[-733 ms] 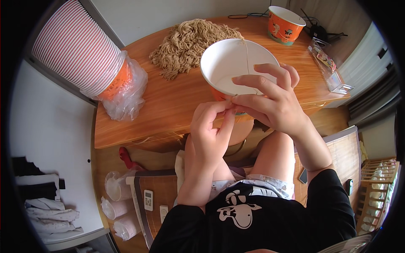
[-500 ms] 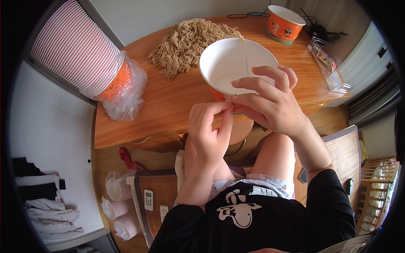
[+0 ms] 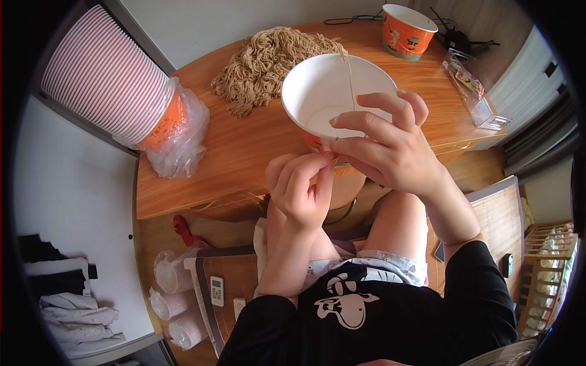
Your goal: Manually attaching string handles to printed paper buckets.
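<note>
A white paper bucket point(image 3: 305, 91) with an orange printed outside stands at the desk's front edge. A thin tan cord point(image 3: 351, 82) is tied at its far rim and runs down across the opening, passing behind the fingers of my right hand point(image 3: 400, 146). That hand's thumb and index finger pinch at the near rim, its other fingers spread over the opening. Just below the rim, my left hand point(image 3: 300, 189) pinches thumb against index finger, its tips meeting the right hand's. The cord's end between the fingertips is mostly hidden.
Behind the bucket lies a heap of tan cords point(image 3: 274, 67). A tall stack of paper buckets point(image 3: 104, 73), partly in clear plastic, leans at the left. Another orange bucket point(image 3: 406, 36) with a cord stands at the back right, near a clear plastic holder point(image 3: 473, 91).
Both hands keep their pinch at the near rim; the left hand's outer fingers have shifted slightly left. The whole view has shifted a little.
</note>
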{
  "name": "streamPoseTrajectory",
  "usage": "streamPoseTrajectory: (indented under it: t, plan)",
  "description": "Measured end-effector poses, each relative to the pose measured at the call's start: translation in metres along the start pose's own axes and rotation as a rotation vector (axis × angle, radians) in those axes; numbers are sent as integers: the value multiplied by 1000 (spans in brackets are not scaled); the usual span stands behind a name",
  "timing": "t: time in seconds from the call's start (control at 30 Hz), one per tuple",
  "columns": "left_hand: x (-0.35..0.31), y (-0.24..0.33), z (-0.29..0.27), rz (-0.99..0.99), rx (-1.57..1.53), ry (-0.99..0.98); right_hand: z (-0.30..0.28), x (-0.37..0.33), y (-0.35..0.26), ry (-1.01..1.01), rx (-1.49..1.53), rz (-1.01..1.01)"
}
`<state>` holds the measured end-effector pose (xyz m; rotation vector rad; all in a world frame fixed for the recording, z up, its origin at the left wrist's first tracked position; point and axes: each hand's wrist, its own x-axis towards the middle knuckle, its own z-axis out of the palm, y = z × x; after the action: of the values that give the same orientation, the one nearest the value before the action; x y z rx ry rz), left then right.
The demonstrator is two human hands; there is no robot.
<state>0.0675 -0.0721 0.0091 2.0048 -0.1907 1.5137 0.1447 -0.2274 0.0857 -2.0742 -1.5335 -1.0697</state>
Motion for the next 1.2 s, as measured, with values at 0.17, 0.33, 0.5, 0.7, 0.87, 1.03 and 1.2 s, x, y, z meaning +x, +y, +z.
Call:
streamPoseTrajectory:
  t: [0.17,0.33,0.5,0.7,0.87,1.03,1.2]
  plan:
    - [-6,-8,5,180,202,95,4,-2,-2,33,-98,-37]
    - [-6,-15,8,267,216,134,0,-2,-1,-32,-171,-105]
    - [-3,-12,10,244,175,133,-2,-2,1,-50,-148,-84]
    - [1,-7,10,52,30,80,-1,-1,4,-31,-122,-90]
    - [0,-2,13,-204,-102,-33,-1,-1,7,-20,-84,-75]
    - [-6,-5,14,-254,-260,-108,0,-3,8,-7,-12,-46]
    - [-12,-2,18,-460,-661,-128,3,-6,7,65,45,-12]
